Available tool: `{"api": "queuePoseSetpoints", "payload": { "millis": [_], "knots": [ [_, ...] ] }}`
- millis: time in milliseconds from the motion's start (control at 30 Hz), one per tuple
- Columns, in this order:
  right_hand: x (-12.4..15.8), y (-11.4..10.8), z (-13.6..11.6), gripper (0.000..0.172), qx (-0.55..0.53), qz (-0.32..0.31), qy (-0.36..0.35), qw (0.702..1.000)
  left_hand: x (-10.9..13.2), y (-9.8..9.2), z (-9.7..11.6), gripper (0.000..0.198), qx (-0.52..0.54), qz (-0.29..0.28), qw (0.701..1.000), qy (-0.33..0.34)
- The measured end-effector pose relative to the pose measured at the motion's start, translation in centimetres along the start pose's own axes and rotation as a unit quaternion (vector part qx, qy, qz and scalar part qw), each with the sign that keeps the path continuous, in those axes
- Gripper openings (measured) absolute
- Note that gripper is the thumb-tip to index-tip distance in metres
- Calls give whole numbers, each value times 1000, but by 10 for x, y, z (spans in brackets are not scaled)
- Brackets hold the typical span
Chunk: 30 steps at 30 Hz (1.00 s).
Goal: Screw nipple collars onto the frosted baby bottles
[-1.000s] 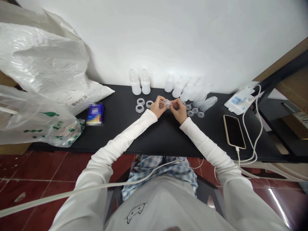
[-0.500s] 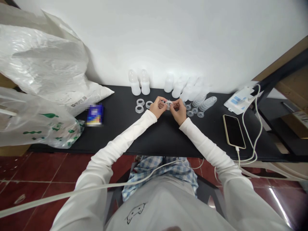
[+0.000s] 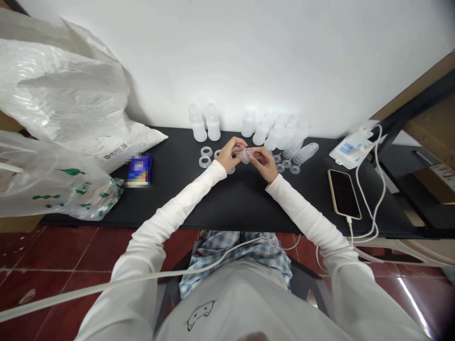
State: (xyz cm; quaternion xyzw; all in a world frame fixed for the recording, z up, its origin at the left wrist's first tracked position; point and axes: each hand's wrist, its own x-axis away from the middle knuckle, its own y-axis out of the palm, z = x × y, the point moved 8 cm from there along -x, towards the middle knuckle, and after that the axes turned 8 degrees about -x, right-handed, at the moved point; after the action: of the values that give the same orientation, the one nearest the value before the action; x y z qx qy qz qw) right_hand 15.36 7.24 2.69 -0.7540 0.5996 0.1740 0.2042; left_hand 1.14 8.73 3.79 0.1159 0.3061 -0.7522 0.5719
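Note:
Between my two hands, above the middle of the black table, is a clear screw ring with what looks like a bottle nipple (image 3: 244,156) in it. My left hand (image 3: 229,155) has its fingers closed around the ring's left side. From the right, my right hand (image 3: 265,163) pinches the other side, its fingertips hiding part of the piece. Several loose rings (image 3: 205,161) lie beside and partly behind my left hand. Several clear nipples (image 3: 295,169) lie just right of my right hand.
Two capped baby bottles (image 3: 213,125) and several uncapped bottles (image 3: 261,135) stand along the wall. Stacked clear domed caps (image 3: 306,152) lie on the right. Farther right are a phone (image 3: 344,194) with its cable and a white power strip (image 3: 351,149). Plastic bags (image 3: 60,175) and a blue packet (image 3: 139,170) occupy the left.
The ring has turned from lying flat to tilted on its side and shifted slightly left. My left hand has moved a little left, and my right fingers have changed their hold.

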Motion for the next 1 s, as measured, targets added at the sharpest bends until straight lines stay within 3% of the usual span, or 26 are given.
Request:
{"api": "queuePoseSetpoints", "payload": {
  "millis": [67, 133, 267, 333, 433, 567, 733, 867, 1000],
  "knots": [
    [1, -9, -6, 34, 17, 40, -11, 999, -7, 2, -8, 36, 11, -28, 1000, -8],
    [4, -22, -12, 34, 46, 101, -28, 993, -24, -2, -21, 38, -7, -9, 1000, -22],
    [11, -44, -24, 34, 103, 187, -68, 975, -71, -24, -63, 50, -116, 146, 974, -127],
    [13, -49, -28, 31, 130, 199, -77, 968, -93, -23, -81, 64, -153, 180, 955, -182],
    [15, -53, -33, 27, 172, 202, -78, 961, -115, -12, -100, 73, -185, 167, 937, -245],
    [16, -55, -38, 27, 193, 197, -77, 958, -117, 0, -110, 59, -227, 101, 924, -292],
    [15, -59, -37, 31, 181, 192, -73, 962, -103, -5, -92, 48, -227, 85, 945, -220],
    [13, -67, -35, 32, 155, 199, -69, 965, -76, -22, -42, 52, -247, 88, 963, -62],
    [10, -65, -32, 32, 121, 157, -59, 978, -31, -24, 5, 50, -301, 1, 951, 72]
  ]
}}
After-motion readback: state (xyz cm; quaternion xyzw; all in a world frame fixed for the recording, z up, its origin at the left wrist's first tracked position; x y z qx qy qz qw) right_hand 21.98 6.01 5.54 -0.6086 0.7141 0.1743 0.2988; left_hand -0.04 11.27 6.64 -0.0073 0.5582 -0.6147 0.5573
